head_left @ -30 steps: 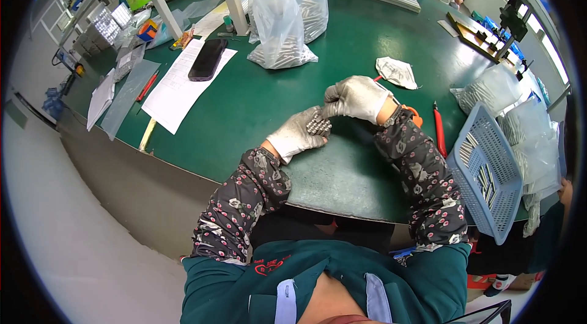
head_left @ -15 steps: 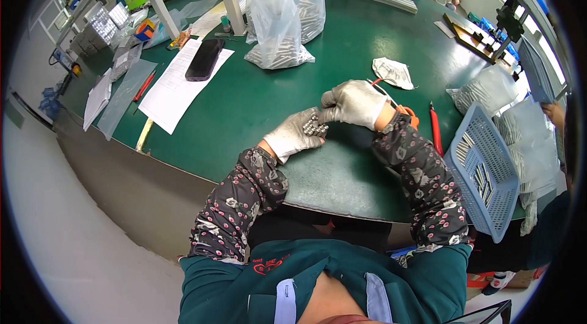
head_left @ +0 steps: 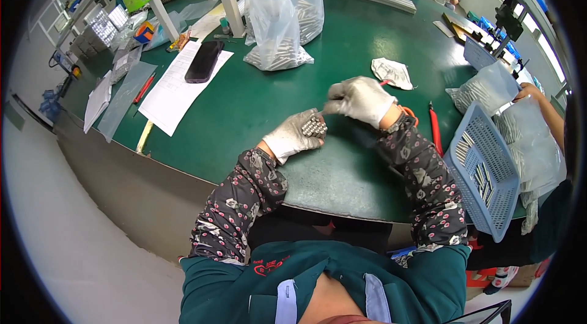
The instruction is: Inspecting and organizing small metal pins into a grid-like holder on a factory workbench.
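My left hand [head_left: 287, 139], in a whitish glove, is closed around a bundle of slim metal pins [head_left: 314, 126]; their round ends face up beside the thumb. Just to the right, my gloved right hand [head_left: 362, 101] hovers with its fingers drawn together near the bundle. What it may hold is hidden and slightly blurred. Behind the right wrist, an orange handle loop [head_left: 408, 115] shows in part. A crumpled white cloth [head_left: 392, 73] lies beyond that hand, and a pen-shaped red tool [head_left: 435, 130] rests to its right.
A blue basket [head_left: 512, 168] with loose metal rods stands at the right, near filled plastic bags [head_left: 532, 140] and another person's hand [head_left: 528, 92]. Bags of rods [head_left: 278, 55] stand at the back. A black phone [head_left: 204, 62] lies on paper sheets [head_left: 168, 101] at left.
My right hand has drawn slightly away from the bundle, to the right. The left hand stays nearly still. At the right, the other person's hand and a blue basket have moved.
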A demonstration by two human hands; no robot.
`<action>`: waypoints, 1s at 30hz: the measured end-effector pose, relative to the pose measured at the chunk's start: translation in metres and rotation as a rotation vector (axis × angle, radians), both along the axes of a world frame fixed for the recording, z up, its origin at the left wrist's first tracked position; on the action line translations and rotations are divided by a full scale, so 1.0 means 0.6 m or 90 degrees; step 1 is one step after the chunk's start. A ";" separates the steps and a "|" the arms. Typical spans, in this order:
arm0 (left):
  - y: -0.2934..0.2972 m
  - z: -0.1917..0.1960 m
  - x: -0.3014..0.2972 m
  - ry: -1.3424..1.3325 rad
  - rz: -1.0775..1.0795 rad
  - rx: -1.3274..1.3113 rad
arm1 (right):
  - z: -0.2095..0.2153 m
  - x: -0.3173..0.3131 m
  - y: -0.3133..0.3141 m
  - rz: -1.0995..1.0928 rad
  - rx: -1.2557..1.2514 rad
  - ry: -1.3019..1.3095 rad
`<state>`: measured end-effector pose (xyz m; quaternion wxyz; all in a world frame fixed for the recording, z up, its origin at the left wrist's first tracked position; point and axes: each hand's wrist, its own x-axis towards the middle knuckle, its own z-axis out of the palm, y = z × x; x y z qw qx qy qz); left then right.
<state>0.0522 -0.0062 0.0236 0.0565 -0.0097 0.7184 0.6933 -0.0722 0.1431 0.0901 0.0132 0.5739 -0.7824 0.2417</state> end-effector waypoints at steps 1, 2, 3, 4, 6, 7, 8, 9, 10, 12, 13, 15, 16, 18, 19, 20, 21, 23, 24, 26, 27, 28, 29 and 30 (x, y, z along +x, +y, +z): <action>-0.002 -0.004 -0.001 0.012 0.001 0.035 | -0.001 0.009 -0.008 0.050 0.014 -0.023; -0.003 -0.009 -0.001 0.024 0.003 0.071 | -0.004 0.014 -0.013 0.028 0.074 -0.023; -0.005 -0.009 -0.003 0.008 0.001 0.027 | -0.010 0.007 -0.010 0.020 0.044 -0.023; -0.002 -0.003 -0.006 0.011 -0.002 0.026 | -0.015 -0.009 0.000 0.014 0.016 -0.022; 0.002 0.007 -0.003 0.020 -0.009 -0.046 | -0.005 -0.022 0.012 -0.081 0.060 -0.014; 0.000 0.004 -0.001 0.018 -0.005 -0.044 | -0.002 -0.013 0.011 -0.063 0.043 -0.024; -0.003 0.001 0.000 0.032 0.007 -0.051 | -0.004 -0.001 0.008 -0.044 0.025 -0.034; -0.003 -0.002 -0.001 0.046 0.013 -0.057 | -0.006 0.012 0.000 -0.026 0.023 -0.013; -0.002 -0.003 -0.002 0.045 0.010 -0.055 | -0.009 0.022 -0.004 -0.007 0.021 0.008; -0.002 -0.003 -0.004 0.014 -0.005 -0.029 | -0.024 0.017 0.001 -0.017 0.015 0.014; 0.002 0.000 0.001 -0.019 0.022 0.007 | -0.022 0.012 0.008 -0.015 -0.006 -0.012; -0.004 -0.002 -0.004 0.018 0.000 -0.005 | -0.015 0.005 0.018 -0.066 -0.005 -0.034; -0.004 -0.003 -0.005 0.053 -0.023 -0.016 | -0.011 0.003 0.021 -0.118 0.018 -0.031; 0.003 0.002 0.003 0.067 0.023 -0.068 | -0.024 0.022 0.014 -0.101 -0.057 -0.003; 0.005 0.007 0.004 0.086 0.069 -0.123 | -0.021 0.045 0.007 -0.145 -0.029 -0.029; 0.007 0.006 0.003 0.088 0.067 -0.122 | -0.042 0.058 0.003 -0.177 -0.063 0.000; 0.008 0.007 0.004 0.061 0.073 -0.100 | -0.052 0.061 0.006 -0.194 -0.053 -0.023; 0.006 0.005 0.004 0.034 0.077 -0.078 | -0.055 0.057 0.020 -0.239 -0.014 -0.037; 0.000 0.001 -0.001 0.028 0.030 -0.055 | -0.051 0.052 0.027 -0.265 0.014 -0.027; -0.008 -0.005 -0.005 0.024 -0.015 -0.032 | -0.042 0.053 0.031 -0.296 0.078 -0.074; -0.007 -0.006 -0.002 0.028 -0.001 -0.030 | -0.044 0.063 0.030 -0.278 0.025 -0.077; -0.005 -0.005 0.001 0.032 0.013 -0.029 | -0.045 0.070 0.026 -0.259 -0.029 -0.080; -0.002 -0.004 0.003 0.003 0.024 0.031 | -0.050 0.072 0.019 -0.238 -0.053 -0.047; 0.000 -0.004 0.000 0.005 0.021 0.031 | -0.055 0.073 0.014 -0.241 -0.054 -0.045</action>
